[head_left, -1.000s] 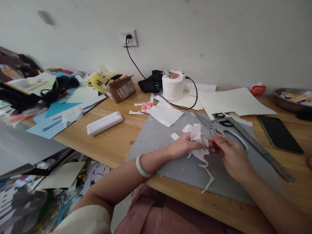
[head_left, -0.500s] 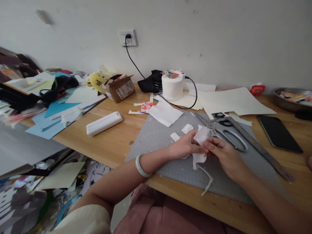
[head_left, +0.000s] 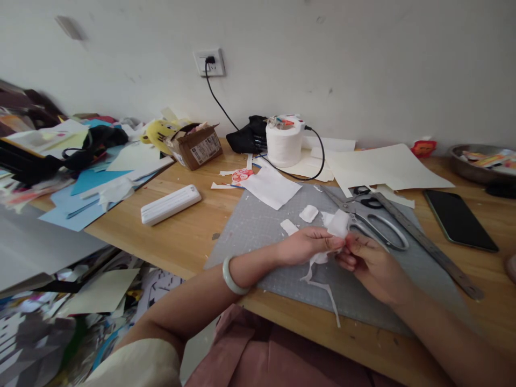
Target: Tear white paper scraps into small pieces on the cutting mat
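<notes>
Between my two hands is a piece of white tissue paper [head_left: 338,223], pinched close to its lower edge. My left hand [head_left: 304,245], with a pale bangle on its wrist, grips it between thumb and fingers. The fingertips of my right hand [head_left: 367,258] close on it from the other side. Below the hands hangs more torn tissue, with a thin paper strip [head_left: 328,293] trailing towards the table edge. Small torn tissue scraps [head_left: 308,213] lie on the grey cutting mat [head_left: 262,290]. Just beyond my right hand rest large metal scissors [head_left: 387,231].
A steel ruler [head_left: 431,247] and a phone [head_left: 461,219] lie to the right. A toilet roll [head_left: 284,142] with a black cable stands at the back. A white oblong case [head_left: 171,204] and a cardboard box [head_left: 197,146] are on the left, beside piled paper [head_left: 72,207].
Both hands have shifted slightly, and the tissue between them has turned a little to the right. The hanging strip has swung to a different shape.
</notes>
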A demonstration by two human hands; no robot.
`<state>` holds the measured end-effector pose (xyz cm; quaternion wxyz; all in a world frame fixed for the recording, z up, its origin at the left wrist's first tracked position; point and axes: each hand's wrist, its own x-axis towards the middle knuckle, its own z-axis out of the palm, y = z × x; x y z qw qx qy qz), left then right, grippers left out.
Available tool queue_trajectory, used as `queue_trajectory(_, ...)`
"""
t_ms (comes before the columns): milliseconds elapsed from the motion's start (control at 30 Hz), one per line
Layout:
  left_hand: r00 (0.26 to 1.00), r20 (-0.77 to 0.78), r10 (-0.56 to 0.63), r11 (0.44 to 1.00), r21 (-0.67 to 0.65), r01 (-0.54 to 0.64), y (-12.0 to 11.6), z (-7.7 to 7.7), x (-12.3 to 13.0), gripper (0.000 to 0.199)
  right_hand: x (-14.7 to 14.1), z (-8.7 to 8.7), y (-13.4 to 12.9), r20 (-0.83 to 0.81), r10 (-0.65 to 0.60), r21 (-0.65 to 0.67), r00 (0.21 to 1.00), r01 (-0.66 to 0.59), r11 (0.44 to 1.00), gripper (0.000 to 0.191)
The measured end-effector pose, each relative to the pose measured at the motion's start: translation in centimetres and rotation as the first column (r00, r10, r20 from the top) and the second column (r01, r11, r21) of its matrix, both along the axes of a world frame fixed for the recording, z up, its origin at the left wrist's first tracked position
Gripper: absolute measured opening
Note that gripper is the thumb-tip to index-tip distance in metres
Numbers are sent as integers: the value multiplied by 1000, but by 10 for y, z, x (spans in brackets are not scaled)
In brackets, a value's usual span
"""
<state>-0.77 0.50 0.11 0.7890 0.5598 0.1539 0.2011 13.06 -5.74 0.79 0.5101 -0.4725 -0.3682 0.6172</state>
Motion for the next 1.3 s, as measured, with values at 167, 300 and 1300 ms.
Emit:
queue_trajectory(167, 998, 59, 6, 996, -87, -1, 0, 0, -3, 42, 2, 6, -1, -117, -8, 14, 993, 10, 1000, 29)
queue_trajectory(300, 992, 112, 59, 995, -89, -49, 2, -3, -3, 44, 18, 21, 2, -215, -86, 89, 973, 107, 990, 27)
queue_trajectory(1300, 967, -126, 222, 907, 391, -157, 2, -10, 0, 34, 0, -4, 7, 411, -107, 115, 905, 64, 991, 29)
